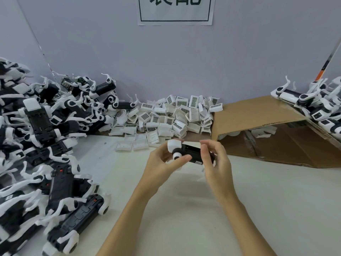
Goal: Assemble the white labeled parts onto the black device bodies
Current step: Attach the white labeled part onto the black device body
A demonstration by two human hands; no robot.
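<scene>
Bare table [184,209] near; device heap [36,145] blocks left; cardboard box [258,115] right.

Heap of device bodies [42,145] at tabletop [184,209] left, labeled parts [171,117] piled behind centre against the wall [166,58], cardboard box [267,130] at right.

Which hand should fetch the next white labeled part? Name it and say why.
Probably right. The left hand grips the black device body at its white end; the right hand holds lighter and the white labeled parts lie just beyond.
</scene>
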